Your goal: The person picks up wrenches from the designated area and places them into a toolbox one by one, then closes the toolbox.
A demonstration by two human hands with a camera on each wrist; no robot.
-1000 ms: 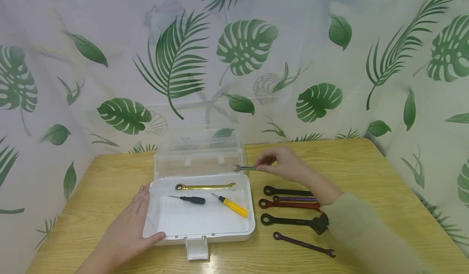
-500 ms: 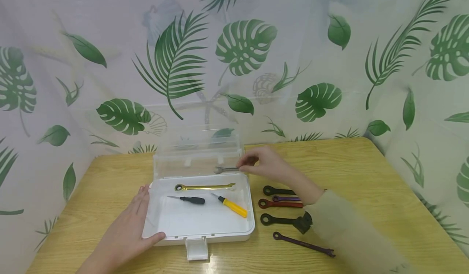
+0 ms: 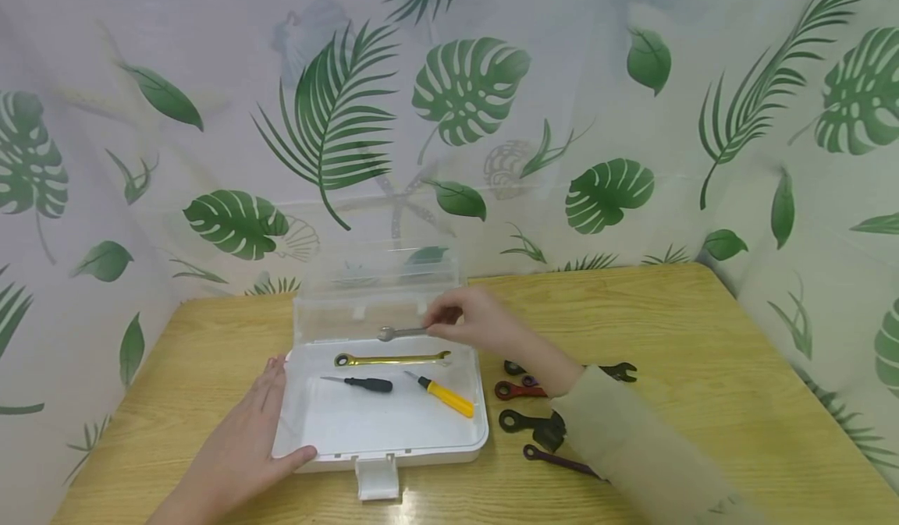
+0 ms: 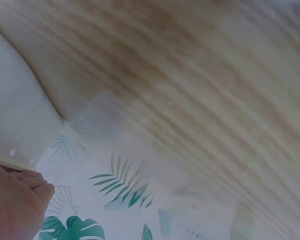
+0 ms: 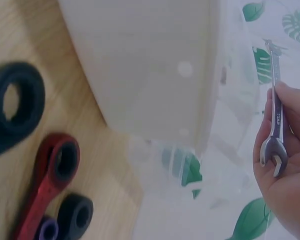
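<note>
My right hand (image 3: pixel 467 318) pinches a silver wrench (image 3: pixel 403 333) above the back part of an open white plastic box (image 3: pixel 316 427). In the right wrist view the same silver wrench (image 5: pixel 276 115) lies along the fingers, one open end towards the camera. My left hand (image 3: pixel 235 435) rests against the box's left side, thumb at the front rim, fingers along the edge. Inside the box lie a gold ratchet wrench (image 3: pixel 393 360), a small black screwdriver (image 3: pixel 372 385) and a yellow-handled screwdriver (image 3: pixel 449 399). None of these touches the silver wrench.
The clear lid (image 3: pixel 375 318) stands raised behind the box; a white latch (image 3: pixel 377 478) hangs in front. Right of the box lie a red ratchet wrench (image 3: pixel 516 391), a thick black wrench (image 3: pixel 520 421), a dark purple wrench (image 3: pixel 558 460) and others, partly hidden by the right sleeve (image 3: pixel 625 431).
My right hand has carried the silver wrench leftward, from beyond the box's right edge to over its back part. The left hand and the tools in the box stay put.
</note>
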